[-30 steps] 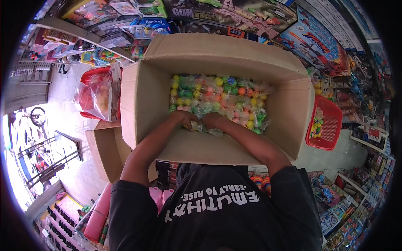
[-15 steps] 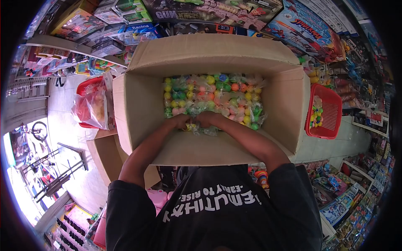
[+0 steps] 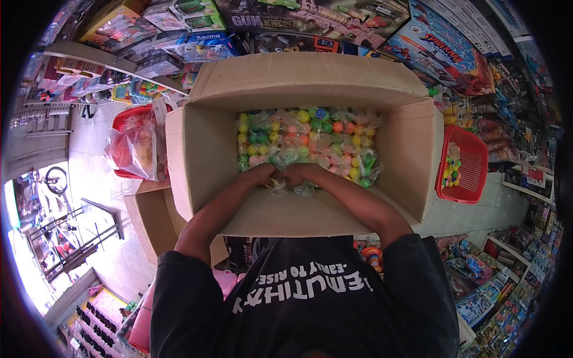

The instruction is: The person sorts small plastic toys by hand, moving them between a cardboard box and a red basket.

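A large open cardboard box (image 3: pixel 304 218) stands in front of me, its bottom covered with small colourful balls (image 3: pixel 310 138) in clear plastic bags. My left hand (image 3: pixel 262 175) and my right hand (image 3: pixel 296 174) are close together over the near edge of the balls. Both have their fingers closed on clear plastic bag material (image 3: pixel 279 188), which shows between and below them. The fingertips point down into the bags and are partly hidden.
At the left stands a red basket (image 3: pixel 123 173) with plastic bags, above another open cardboard box (image 3: pixel 149 215). A red basket (image 3: pixel 477 164) holding small colourful items is at the right. Shelves of boxed toys (image 3: pixel 322 18) line the far side.
The view has shifted slightly, so the box and baskets sit a little lower. My hands remain together at the bags, with only a slight change in finger position.
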Demonstrator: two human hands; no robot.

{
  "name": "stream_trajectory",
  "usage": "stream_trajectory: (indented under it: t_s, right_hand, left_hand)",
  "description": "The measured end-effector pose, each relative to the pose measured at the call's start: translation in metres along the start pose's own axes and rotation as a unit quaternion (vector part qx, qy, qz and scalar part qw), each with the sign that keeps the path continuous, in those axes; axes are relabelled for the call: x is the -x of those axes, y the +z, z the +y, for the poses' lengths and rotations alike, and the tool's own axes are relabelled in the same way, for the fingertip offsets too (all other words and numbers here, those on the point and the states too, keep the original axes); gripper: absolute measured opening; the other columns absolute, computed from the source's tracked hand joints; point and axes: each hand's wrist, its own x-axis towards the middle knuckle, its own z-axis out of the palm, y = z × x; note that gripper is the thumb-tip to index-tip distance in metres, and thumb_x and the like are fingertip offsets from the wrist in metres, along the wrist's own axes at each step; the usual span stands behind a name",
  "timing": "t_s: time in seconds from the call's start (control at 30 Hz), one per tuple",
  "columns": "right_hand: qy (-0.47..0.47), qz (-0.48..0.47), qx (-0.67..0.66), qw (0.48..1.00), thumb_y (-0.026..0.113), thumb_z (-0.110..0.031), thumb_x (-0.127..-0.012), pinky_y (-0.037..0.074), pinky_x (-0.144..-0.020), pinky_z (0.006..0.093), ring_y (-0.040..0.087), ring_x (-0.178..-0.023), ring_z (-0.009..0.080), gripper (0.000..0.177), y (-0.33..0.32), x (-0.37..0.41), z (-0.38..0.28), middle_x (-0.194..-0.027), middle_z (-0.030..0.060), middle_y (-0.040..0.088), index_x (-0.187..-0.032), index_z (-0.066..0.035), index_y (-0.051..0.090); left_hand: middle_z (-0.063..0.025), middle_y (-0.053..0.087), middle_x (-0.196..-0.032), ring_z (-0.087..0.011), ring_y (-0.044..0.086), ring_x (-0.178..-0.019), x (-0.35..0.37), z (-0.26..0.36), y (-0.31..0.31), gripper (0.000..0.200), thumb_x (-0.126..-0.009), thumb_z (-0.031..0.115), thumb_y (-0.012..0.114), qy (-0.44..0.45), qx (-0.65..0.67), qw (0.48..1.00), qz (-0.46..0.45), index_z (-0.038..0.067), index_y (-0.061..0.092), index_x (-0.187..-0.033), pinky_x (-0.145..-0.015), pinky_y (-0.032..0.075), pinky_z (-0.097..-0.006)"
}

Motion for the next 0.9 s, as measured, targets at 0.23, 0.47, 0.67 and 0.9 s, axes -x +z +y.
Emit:
stream_trajectory:
  t_s: [0.23, 0.47, 0.67, 0.9]
  right_hand:
    - [0.019, -0.047, 0.013, 0.999, 0.06, -0.031, -0.075, 0.041, -0.087, 0.0384, 0.053, -0.103, 0.0269, 0.05, -0.005, 0.006, 0.0, -0.113, 0.0101, 0.056, -0.122, -0.02, 0.048]
    - [0.136, -0.188, -0.079, 0.969, 0.061, -0.037, -0.076, 0.046, -0.08, 0.036, 0.057, -0.096, 0.0236, 0.063, -0.026, 0.016, -0.02, -0.117, 0.0114, 0.052, -0.132, -0.027, 0.033]
    - [0.161, -0.243, -0.064, 0.954, 0.061, -0.036, -0.075, 0.048, -0.075, 0.0341, 0.057, -0.092, 0.0189, 0.077, -0.034, 0.014, -0.025, -0.118, 0.0089, 0.051, -0.139, -0.027, 0.019]
    - [0.141, -0.233, -0.054, 0.961, 0.06, -0.038, -0.077, 0.046, -0.082, 0.0347, 0.056, -0.101, 0.0225, 0.079, -0.056, 0.037, -0.028, -0.126, 0.0127, 0.046, -0.14, -0.025, 0.014]
  left_hand:
    - [-0.0102, 0.062, -0.095, -0.0235, 0.06, -0.089, -0.007, -0.002, -0.013, 0.047, -0.059, 0.019, 0.076, -0.045, -0.092, 0.994, -0.045, 0.006, 0.059, -0.101, -0.075, 0.047, -0.0335]
    - [-0.0102, 0.062, -0.093, -0.0239, 0.059, -0.088, -0.008, -0.006, -0.006, 0.044, -0.057, 0.016, 0.078, -0.057, -0.055, 0.996, -0.03, 0.005, 0.059, -0.096, -0.073, 0.047, -0.0335]
    - [-0.0107, 0.062, -0.095, -0.0258, 0.059, -0.087, -0.017, -0.013, 0.002, 0.051, -0.059, 0.019, 0.077, -0.038, -0.072, 0.997, -0.019, 0.006, 0.057, -0.104, -0.073, 0.047, -0.0338]
    - [-0.0128, 0.059, -0.106, -0.0241, 0.058, -0.095, 0.01, 0.038, -0.04, 0.055, -0.065, 0.02, 0.072, -0.123, -0.072, 0.984, -0.111, 0.007, 0.053, -0.115, -0.078, 0.046, -0.0339]
